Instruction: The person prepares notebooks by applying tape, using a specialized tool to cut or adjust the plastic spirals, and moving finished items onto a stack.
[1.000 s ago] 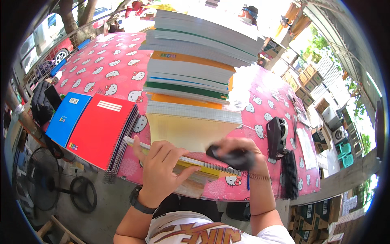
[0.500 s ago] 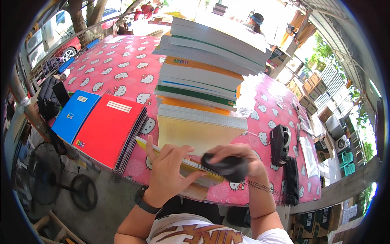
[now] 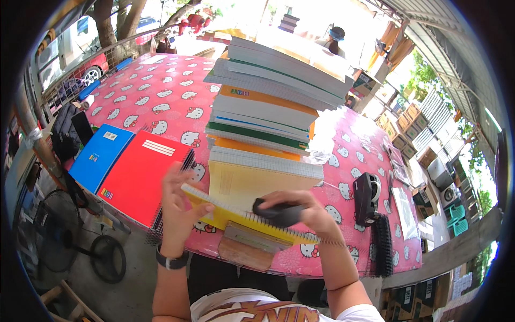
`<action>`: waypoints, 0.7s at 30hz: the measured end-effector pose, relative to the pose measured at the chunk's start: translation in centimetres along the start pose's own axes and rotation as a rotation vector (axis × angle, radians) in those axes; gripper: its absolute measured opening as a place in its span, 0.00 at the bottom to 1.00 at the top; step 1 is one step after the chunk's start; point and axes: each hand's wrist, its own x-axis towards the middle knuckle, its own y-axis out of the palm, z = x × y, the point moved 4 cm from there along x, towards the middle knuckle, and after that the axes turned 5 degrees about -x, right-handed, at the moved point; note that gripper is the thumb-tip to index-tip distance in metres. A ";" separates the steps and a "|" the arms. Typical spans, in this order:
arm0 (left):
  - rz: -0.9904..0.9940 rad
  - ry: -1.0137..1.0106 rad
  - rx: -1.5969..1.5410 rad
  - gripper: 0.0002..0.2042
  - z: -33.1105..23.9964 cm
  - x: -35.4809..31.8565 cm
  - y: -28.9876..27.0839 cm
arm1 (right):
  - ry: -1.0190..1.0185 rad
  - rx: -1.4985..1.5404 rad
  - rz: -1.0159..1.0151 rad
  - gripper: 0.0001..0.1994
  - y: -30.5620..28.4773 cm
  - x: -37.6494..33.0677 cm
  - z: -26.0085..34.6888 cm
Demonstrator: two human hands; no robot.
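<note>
grey floor (image 3: pixel 142 273) | pink patterned table (image 3: pixel 166 75) | ribbed roof (image 3: pixel 456 48) | bright daylight

A yellow-covered notebook (image 3: pixel 228 214) is standing on its long edge, slanting down to the right, its pale page edges facing up. A thin dark coil (image 3: pixel 300 234) is running along that upper edge, trailing past the right end. A rounded dark tool (image 3: pixel 279 214) is sitting over the coil.

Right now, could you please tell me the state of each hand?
Left hand: open, at the left end of the yellow notebook; contact unclear.
Right hand: closed around a black tool, over the notebook's coil.
</note>
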 end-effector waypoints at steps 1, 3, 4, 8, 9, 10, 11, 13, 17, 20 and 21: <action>-0.004 0.005 0.000 0.24 1.1 0.0 -1.1 | 0.124 -0.216 -0.002 0.46 0.1 0.6 -0.7; 0.198 -0.165 -0.107 0.18 3.7 -0.2 -1.8 | 0.236 -0.442 0.001 0.50 -0.2 1.0 -1.2; 0.190 -0.146 -0.108 0.18 3.9 -0.2 -2.0 | 0.109 -0.207 -0.049 0.43 -0.5 0.3 -0.5; 0.179 -0.191 -0.191 0.15 4.4 -1.2 -0.7 | -0.052 -0.211 0.041 0.32 0.1 0.4 -0.1; 0.171 -0.205 -0.211 0.14 4.4 -1.4 -0.2 | 0.077 -0.331 -0.028 0.33 -0.5 0.3 -0.8; 0.173 -0.220 -0.212 0.14 4.4 -1.9 0.1 | 0.207 -0.449 -0.095 0.33 -1.1 -0.2 -1.7; 0.176 -0.203 -0.170 0.14 4.3 -2.2 0.2 | 0.135 -0.200 -0.119 0.31 -1.2 -0.4 -1.5; 0.168 -0.180 -0.124 0.14 4.1 -2.1 0.1 | -0.018 -0.038 0.014 0.28 -0.6 -0.1 -0.3; 0.187 -0.176 -0.091 0.13 4.5 -2.1 0.4 | 0.130 -0.305 -0.018 0.35 -1.4 0.4 -0.9; 0.181 -0.169 -0.108 0.13 4.1 -2.0 0.7 | -0.172 0.167 0.086 0.27 -0.7 0.3 0.8; 0.175 -0.208 -0.163 0.13 4.2 -2.1 1.0 | -0.183 0.021 0.141 0.28 -0.3 0.5 1.0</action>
